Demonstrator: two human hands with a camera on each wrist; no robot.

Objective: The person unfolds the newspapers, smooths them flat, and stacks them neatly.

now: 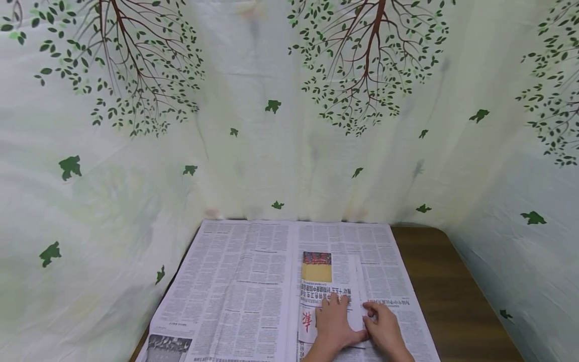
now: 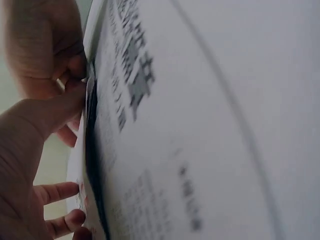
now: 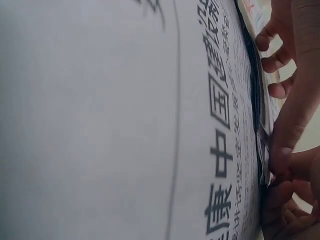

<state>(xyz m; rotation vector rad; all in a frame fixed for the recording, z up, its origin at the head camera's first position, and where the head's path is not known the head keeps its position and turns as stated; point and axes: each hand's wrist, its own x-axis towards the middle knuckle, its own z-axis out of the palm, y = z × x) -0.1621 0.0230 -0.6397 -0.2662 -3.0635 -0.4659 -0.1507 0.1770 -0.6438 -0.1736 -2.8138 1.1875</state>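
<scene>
A folded newspaper (image 1: pixel 316 296) with a red-and-yellow picture and a red headline character lies on larger spread newspaper sheets (image 1: pixel 253 291). My left hand (image 1: pixel 333 319) rests on it with fingers spread, its thumb reaching right to the folded paper's right edge. Close beside that thumb, my right hand (image 1: pixel 384 327) has its fingers curled and pinches the edge. In the left wrist view, the right hand (image 2: pixel 45 55) meets the left thumb at the paper's edge. The right wrist view shows the right fingers (image 3: pixel 280 197) gathered at that edge, below the left thumb.
The spread sheets cover most of a dark brown wooden table (image 1: pixel 452 291), whose bare wood shows on the right. A pale curtain (image 1: pixel 253 166) printed with trees and green leaves hangs behind and along both sides. A dark printed photo (image 1: pixel 167 348) is at the sheet's near left corner.
</scene>
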